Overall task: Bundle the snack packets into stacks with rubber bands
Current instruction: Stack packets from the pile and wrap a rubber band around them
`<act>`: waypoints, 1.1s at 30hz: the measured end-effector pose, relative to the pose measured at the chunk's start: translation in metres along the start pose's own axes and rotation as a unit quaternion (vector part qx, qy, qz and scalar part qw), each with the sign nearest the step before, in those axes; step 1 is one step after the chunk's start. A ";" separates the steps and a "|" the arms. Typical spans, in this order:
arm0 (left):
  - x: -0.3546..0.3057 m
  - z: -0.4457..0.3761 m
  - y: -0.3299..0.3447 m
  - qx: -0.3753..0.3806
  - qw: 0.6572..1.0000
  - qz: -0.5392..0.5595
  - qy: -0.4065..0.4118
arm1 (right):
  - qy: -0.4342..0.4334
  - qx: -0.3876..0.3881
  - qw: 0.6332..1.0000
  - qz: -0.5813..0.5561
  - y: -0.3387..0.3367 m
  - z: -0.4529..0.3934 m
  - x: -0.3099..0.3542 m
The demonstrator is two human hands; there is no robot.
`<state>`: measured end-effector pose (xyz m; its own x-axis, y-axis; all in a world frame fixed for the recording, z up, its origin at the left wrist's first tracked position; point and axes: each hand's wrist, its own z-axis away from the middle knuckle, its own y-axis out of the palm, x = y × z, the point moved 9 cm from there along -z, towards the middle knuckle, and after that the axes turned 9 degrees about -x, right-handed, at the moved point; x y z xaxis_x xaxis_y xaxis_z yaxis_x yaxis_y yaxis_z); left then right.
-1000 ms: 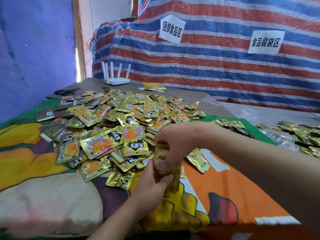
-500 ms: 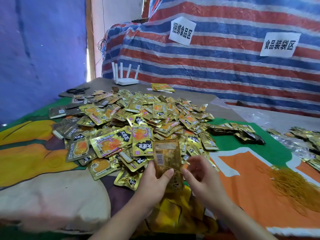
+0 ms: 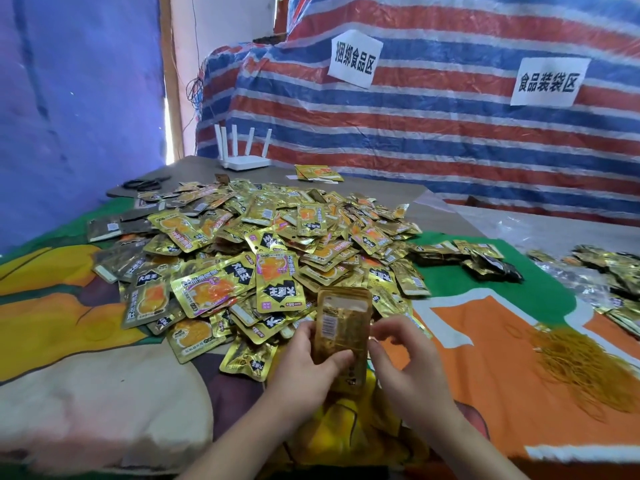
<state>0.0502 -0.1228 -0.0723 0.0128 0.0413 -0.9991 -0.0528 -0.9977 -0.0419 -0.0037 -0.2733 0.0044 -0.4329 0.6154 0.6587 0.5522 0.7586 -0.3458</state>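
Observation:
An upright stack of gold snack packets (image 3: 341,323) stands in front of me, barcode side towards me. My left hand (image 3: 308,365) grips its lower left side, thumb across the front. My right hand (image 3: 405,362) is at the stack's right edge, fingers curled against it; whether it holds a rubber band I cannot tell. Behind the stack lies a big heap of loose gold packets (image 3: 270,244). A pile of yellow rubber bands (image 3: 581,365) lies on the orange cloth to the right.
Bundled packets (image 3: 485,261) lie on the green patch at right, more packets (image 3: 616,271) at the far right edge. A white router (image 3: 244,157) and black scissors (image 3: 145,184) sit at the table's back. A striped tarp wall rises behind.
My right hand drew back from over the stack's top to its right edge. The stack now stands more upright in my left hand. The view shifted, showing the rubber bands.

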 end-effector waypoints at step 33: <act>-0.076 -0.056 0.078 0.064 0.963 -0.220 0.142 | 0.397 -0.100 0.880 -0.241 -0.040 -0.041 -0.120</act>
<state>0.1013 -0.2066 0.0012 0.3345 0.4241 -0.8416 -0.1022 -0.8714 -0.4798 0.0552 -0.3861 -0.0332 -0.0604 -0.1722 0.9832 0.5887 0.7893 0.1745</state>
